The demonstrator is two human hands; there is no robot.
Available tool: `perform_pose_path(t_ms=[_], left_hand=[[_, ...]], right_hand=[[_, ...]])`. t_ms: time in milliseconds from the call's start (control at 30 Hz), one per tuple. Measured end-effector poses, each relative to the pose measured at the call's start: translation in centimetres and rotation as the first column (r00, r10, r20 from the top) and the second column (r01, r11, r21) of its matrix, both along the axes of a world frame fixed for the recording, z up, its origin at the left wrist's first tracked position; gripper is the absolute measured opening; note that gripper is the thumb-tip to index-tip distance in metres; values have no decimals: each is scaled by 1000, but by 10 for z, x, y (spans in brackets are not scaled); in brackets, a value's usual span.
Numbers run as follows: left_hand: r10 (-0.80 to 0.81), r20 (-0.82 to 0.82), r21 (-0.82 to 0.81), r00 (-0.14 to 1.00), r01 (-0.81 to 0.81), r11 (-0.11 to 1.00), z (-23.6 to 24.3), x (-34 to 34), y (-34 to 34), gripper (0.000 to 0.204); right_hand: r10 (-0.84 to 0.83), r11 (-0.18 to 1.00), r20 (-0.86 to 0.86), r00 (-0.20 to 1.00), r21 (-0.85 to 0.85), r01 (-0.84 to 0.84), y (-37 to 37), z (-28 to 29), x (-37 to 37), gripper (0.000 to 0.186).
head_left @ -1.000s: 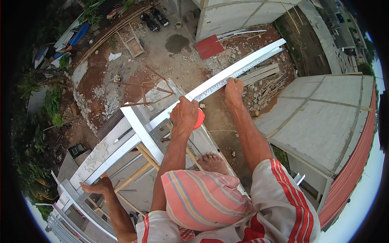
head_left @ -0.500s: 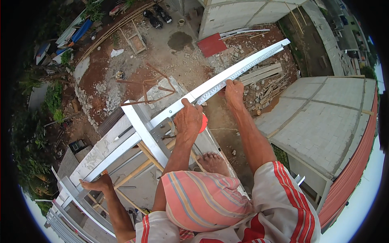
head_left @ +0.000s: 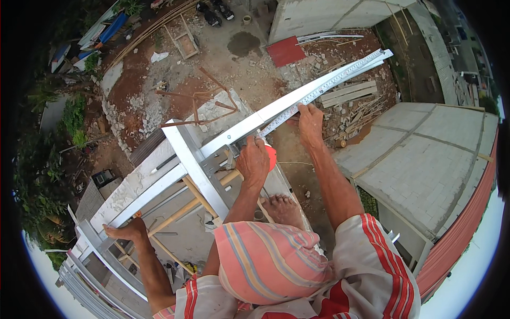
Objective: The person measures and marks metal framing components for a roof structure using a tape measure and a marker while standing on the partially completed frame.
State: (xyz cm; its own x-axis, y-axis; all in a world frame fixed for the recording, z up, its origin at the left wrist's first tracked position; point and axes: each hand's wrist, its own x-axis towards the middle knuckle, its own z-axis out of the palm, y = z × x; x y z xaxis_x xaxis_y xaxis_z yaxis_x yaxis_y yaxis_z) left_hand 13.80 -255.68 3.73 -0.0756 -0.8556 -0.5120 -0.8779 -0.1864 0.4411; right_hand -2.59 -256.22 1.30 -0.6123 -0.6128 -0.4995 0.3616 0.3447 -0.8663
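Observation:
A long white metal beam (head_left: 244,125) runs up to the right from a metal frame. Along its right part lies the drawn-out blade of a tape measure (head_left: 340,74), its far end over the beam's top face near the tip. The red tape measure case (head_left: 271,158) shows beside my left hand (head_left: 253,161), which is closed around it; part of the case is hidden behind the fingers. Farther along, my right hand (head_left: 311,122) pinches the blade against the beam's near edge. A black-and-white marker pen (head_left: 162,165) rests on the wall top to the left.
My bare right foot (head_left: 284,209) stands on a narrow ledge, my left foot (head_left: 126,229) on the metal frame (head_left: 194,165). Wooden poles (head_left: 199,196) cross the gap below. Rusty bars (head_left: 199,103) stick up beyond the frame. Far down lies ground with rubble and planks (head_left: 348,94).
The blade's far part has shifted from the beam's near side up onto its top face. My left hand has drawn back slightly from the beam. The whole view has shifted slightly.

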Motion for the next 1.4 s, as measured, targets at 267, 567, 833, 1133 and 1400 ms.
perform_pose_path(t_ms=[267,567,833,1133,1400], left_hand=[[84,-4,-30,996,-84,996,-13,0,3,33],[137,-151,-140,979,-158,977,9,5,1,31],[220,-110,-97,969,-230,968,-6,-3,2,33],[255,-117,-73,960,-265,962,-9,-5,0,35],[283,-106,-60,953,-290,955,-6,-6,-2,39]], right_hand=[[9,999,66,998,-42,-6,1,-8,-3,24],[-6,996,159,987,-91,20,4,-9,1,23],[-11,991,201,980,-129,38,6,-10,3,21],[-19,988,214,977,-145,52,5,-8,4,21],[-39,989,216,976,-131,69,4,-6,7,22]])
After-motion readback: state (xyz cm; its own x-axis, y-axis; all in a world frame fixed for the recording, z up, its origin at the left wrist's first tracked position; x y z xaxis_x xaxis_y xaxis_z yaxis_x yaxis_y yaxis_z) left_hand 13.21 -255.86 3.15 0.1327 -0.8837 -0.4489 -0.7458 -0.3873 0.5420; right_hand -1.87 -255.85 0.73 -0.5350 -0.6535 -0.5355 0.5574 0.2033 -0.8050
